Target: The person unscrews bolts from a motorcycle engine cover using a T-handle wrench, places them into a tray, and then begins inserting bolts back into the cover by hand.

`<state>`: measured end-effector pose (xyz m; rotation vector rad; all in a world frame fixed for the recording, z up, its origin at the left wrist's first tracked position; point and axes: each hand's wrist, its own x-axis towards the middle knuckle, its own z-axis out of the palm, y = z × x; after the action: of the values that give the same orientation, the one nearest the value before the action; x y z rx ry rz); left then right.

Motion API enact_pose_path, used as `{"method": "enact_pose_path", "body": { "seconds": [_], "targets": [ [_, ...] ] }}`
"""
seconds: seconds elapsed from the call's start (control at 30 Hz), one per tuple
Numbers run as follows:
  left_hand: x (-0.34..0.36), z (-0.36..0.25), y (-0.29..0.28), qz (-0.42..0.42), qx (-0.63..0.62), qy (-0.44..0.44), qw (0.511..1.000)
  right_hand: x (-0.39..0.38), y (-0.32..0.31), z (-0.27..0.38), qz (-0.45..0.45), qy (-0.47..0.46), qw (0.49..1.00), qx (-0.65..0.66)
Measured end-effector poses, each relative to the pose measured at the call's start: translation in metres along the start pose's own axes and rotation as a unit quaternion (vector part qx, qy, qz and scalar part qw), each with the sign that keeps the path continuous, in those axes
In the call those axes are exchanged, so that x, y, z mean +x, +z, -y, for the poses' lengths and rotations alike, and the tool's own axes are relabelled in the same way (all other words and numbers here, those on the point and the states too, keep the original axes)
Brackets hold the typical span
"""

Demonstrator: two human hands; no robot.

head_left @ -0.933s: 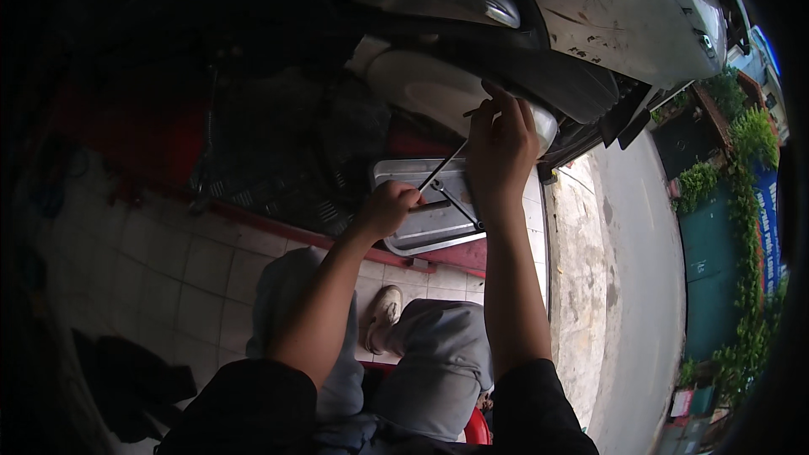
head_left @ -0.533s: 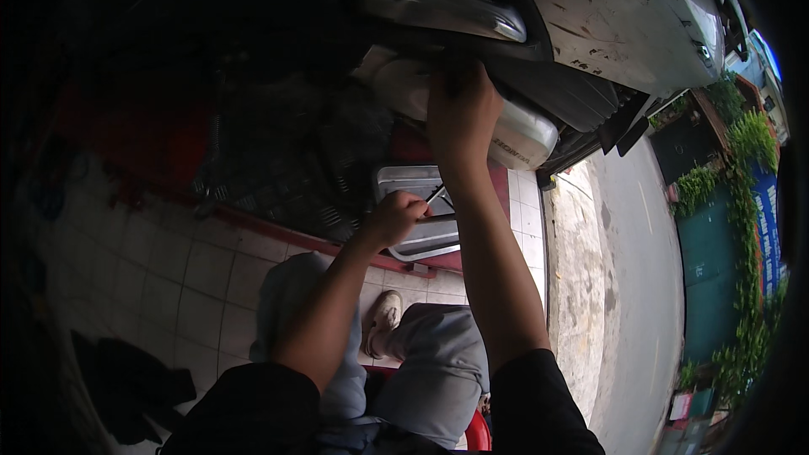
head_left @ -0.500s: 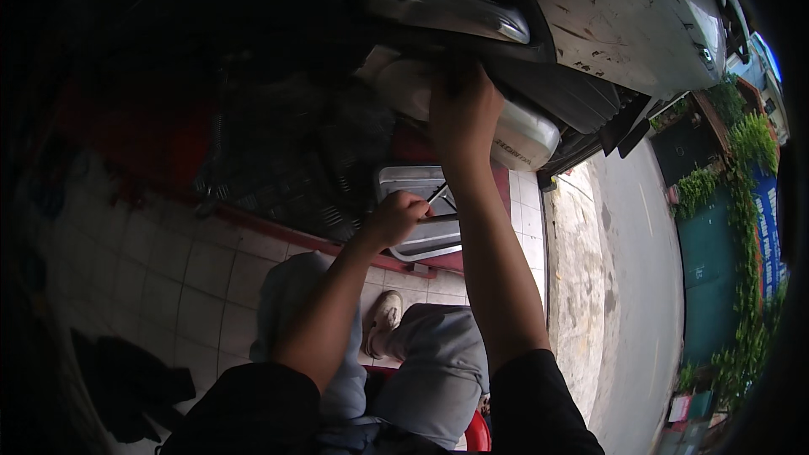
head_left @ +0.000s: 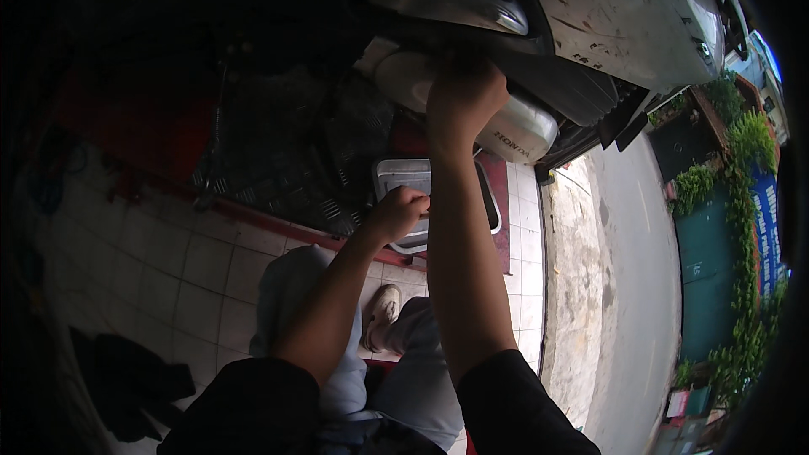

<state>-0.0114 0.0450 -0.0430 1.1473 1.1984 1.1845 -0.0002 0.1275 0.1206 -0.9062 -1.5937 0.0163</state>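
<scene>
While the right hand (head_left: 459,105) is raised and closed against the dark underside above the silver exhaust muffler (head_left: 514,131), the left hand (head_left: 396,212) stays fisted over the metal tray (head_left: 396,177) on the floor. Keep the raised wrist straight; what either hand grips is hidden.

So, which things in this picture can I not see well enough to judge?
All in the head view:
- Right hand: its fingertips are lost in the dark underside of the vehicle; what they touch cannot be told.
- Left hand: closed in a fist over the metal tray; whether it holds anything is hidden by the fist and the right forearm.
- Tray contents: covered by both arms.
- Upper left area: too dark to make out.
</scene>
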Motion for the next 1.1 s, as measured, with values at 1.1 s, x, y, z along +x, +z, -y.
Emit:
{"method": "enact_pose_path", "body": {
  "seconds": [1.1],
  "targets": [
    [0.001,0.03,0.012,0.205,0.155,0.02,0.966,-0.105,-0.005,-0.185,0.739,-0.351,0.524,-0.236]
  ]
}}
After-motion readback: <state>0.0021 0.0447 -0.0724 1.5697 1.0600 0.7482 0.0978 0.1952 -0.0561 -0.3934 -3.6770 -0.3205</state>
